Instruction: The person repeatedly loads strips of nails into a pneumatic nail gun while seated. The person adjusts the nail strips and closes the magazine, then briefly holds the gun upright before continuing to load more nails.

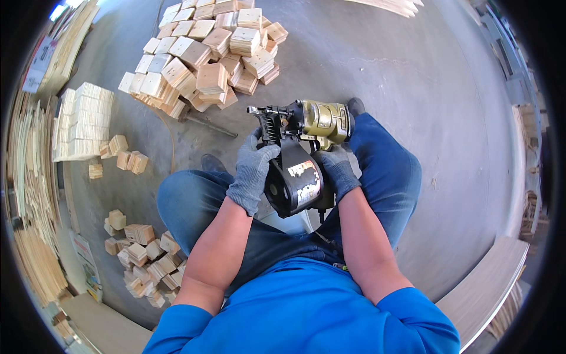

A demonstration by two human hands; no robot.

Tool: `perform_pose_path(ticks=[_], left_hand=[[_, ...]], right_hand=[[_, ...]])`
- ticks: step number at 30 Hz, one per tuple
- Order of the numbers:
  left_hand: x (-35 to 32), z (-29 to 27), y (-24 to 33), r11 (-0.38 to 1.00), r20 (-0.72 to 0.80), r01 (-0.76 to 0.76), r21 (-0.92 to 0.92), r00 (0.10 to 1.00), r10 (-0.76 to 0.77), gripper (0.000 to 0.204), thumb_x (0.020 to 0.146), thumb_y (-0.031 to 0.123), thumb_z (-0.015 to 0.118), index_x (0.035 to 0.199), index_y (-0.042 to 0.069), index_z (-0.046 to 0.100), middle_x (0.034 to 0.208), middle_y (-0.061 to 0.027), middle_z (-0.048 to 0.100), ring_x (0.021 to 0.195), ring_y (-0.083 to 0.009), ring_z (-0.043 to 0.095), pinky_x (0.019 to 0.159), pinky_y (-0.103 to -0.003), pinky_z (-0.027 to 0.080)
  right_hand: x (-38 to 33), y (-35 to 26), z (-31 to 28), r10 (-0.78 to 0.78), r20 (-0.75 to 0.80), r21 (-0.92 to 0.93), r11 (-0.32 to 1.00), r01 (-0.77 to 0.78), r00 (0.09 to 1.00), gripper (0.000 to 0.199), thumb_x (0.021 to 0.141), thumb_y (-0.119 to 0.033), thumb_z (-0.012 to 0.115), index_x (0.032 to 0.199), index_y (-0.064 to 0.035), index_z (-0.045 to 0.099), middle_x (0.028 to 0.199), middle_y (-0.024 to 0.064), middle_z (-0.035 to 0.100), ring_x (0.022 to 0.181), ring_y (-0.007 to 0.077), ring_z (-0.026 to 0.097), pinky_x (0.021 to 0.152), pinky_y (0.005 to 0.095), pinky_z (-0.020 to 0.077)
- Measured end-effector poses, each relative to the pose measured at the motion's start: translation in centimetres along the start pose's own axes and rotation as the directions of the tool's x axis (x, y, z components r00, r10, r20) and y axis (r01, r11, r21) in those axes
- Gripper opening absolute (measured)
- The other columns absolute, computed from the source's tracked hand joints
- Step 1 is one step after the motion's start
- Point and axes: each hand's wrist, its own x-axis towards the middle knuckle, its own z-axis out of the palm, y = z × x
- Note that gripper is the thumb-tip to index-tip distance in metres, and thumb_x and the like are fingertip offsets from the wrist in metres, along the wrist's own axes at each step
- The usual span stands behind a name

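Note:
Between my knees I hold up a coil nail gun (324, 120) with a gold-coloured body, a black nose and a round black magazine with a worn label. My left hand (255, 168), in a grey knit glove, is closed around the magazine side near the nose. My right hand (338, 169), gloved too, wraps the handle under the gold body; the gun hides part of its fingers. The nose points to the left, away from my legs.
A big heap of square wooden blocks (212, 76) lies ahead to the left. A neat block stack (85, 121) and a smaller block pile (147, 259) are at my left. Long boards (38, 177) line the left edge; a wide plank (486, 289) lies at right.

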Motion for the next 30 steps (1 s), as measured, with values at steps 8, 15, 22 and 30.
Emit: perform_pose_path(ticks=[8,15,22,30], left_hand=[[0.5,2.7,1.7,0.997,0.155,-0.075,0.019,0.985,0.071,0.057,0.087,-0.009,0.059,0.143,-0.002,0.053,0.119,-0.0062,0.068,0.102,-0.0130,0.064,0.094,-0.026,0.051],[-0.8,2.8,5.1,0.995,0.213,-0.094,0.015,0.973,0.088,0.058,0.090,-0.006,0.058,0.147,0.002,0.051,0.120,-0.0061,0.069,0.104,-0.0121,0.064,0.095,-0.026,0.051],[0.2,4.6,10.7,0.987,0.305,-0.162,-0.008,0.939,0.157,0.069,0.087,-0.004,0.063,0.153,0.006,0.044,0.117,-0.0055,0.067,0.100,-0.0127,0.064,0.091,-0.027,0.054],[4.6,4.3,11.5,0.963,0.245,-0.163,-0.214,0.945,0.215,0.072,0.086,0.000,0.069,0.152,0.011,0.042,0.118,-0.0081,0.067,0.101,-0.0162,0.066,0.089,-0.029,0.055]], right_hand=[[2.9,5.2,1.3,0.167,0.017,0.434,0.887,-0.158,0.986,0.024,0.074,-0.009,0.078,0.095,-0.0001,0.069,0.076,0.0105,0.070,0.058,0.0197,0.066,0.055,0.0337,0.0544],[-2.1,-2.2,-2.4,0.137,-0.062,0.332,0.937,-0.109,0.989,0.027,0.074,-0.010,0.079,0.097,0.0011,0.069,0.079,0.0096,0.070,0.061,0.0193,0.067,0.059,0.0342,0.0552],[0.3,-3.9,-6.7,-0.040,-0.136,0.298,0.951,0.080,0.990,0.029,0.077,-0.019,0.080,0.096,0.0009,0.072,0.078,0.0111,0.073,0.068,0.0199,0.072,0.065,0.0337,0.0569],[6.2,-7.8,-7.7,-0.102,-0.120,0.135,0.984,0.118,0.988,0.033,0.076,-0.020,0.081,0.100,0.0017,0.073,0.079,0.0107,0.074,0.072,0.0211,0.073,0.068,0.0332,0.0582]])
